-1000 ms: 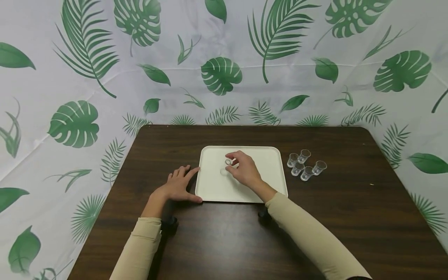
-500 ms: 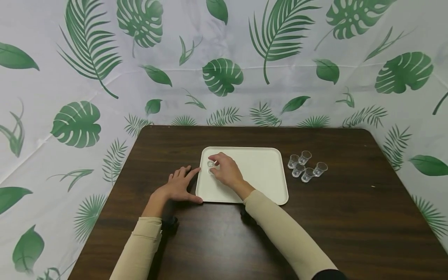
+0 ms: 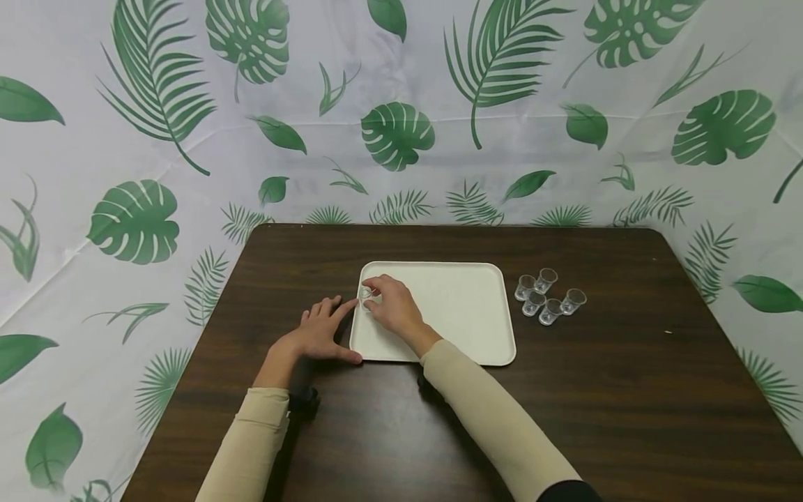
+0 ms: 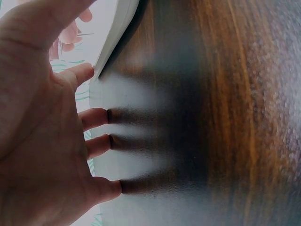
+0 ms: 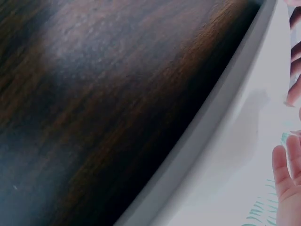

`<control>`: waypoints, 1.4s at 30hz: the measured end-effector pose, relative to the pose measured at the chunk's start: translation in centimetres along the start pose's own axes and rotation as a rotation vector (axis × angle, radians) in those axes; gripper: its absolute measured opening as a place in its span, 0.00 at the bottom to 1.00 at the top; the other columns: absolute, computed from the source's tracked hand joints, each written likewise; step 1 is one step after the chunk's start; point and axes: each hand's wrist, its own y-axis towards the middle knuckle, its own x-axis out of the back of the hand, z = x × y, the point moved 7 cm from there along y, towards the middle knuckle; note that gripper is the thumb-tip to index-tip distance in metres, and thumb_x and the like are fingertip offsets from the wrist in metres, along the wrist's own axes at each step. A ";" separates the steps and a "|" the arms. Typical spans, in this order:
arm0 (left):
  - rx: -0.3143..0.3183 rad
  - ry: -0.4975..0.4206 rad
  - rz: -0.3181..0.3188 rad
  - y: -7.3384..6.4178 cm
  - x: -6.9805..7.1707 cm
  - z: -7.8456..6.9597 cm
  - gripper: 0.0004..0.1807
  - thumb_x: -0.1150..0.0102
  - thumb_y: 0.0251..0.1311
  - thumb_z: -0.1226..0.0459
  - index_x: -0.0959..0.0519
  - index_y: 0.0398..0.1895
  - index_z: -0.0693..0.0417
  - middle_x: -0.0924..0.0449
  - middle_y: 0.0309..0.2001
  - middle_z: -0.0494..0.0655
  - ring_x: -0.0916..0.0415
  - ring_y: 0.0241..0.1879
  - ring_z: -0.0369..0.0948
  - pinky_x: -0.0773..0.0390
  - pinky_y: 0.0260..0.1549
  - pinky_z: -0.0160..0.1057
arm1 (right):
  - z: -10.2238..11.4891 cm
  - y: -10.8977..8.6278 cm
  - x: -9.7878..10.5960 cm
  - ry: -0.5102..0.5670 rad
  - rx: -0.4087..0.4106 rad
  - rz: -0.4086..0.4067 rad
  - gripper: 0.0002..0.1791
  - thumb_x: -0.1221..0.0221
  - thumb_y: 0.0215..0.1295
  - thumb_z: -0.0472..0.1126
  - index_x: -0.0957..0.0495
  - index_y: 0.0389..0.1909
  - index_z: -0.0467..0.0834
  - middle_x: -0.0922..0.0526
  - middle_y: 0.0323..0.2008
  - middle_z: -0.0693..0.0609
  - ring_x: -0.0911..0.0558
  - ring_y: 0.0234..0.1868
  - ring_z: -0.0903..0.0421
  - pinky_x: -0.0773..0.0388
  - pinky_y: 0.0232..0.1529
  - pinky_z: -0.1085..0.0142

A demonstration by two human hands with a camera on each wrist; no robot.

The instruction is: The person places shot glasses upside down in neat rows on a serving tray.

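A white rectangular tray (image 3: pixel 452 314) lies on the dark wooden table. My right hand (image 3: pixel 395 305) is over the tray's left part and pinches a small clear shot glass (image 3: pixel 366 293) between thumb and fingers, close to the left rim. Whether the glass touches the tray I cannot tell. My left hand (image 3: pixel 318 336) rests beside the tray's left edge with its fingers spread, index finger and thumb at the rim. In the left wrist view the fingertips (image 4: pixel 99 145) of that hand touch the tabletop. The right wrist view shows the tray's edge and only part of the right hand (image 5: pixel 289 179).
Several clear shot glasses (image 3: pixel 533 302) stand in a cluster on the table right of the tray. The dark table (image 3: pixel 627 376) reaches back to a white cloth (image 3: pixel 339 160) printed with green leaves.
My right hand has carried the shot glass leftward across the tray, from near its middle to the left rim. The left hand has stayed in place.
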 end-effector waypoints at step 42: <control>-0.021 -0.032 -0.017 0.0 -0.1 0.1 0.63 0.31 0.43 0.33 0.52 0.79 0.42 0.58 0.75 0.64 0.58 0.71 0.64 0.55 0.61 0.72 | -1.2 -5.0 10.3 0.270 0.110 -0.179 0.25 0.32 0.61 0.43 0.23 0.59 0.43 0.23 0.52 0.49 0.25 0.53 0.46 0.23 0.47 0.48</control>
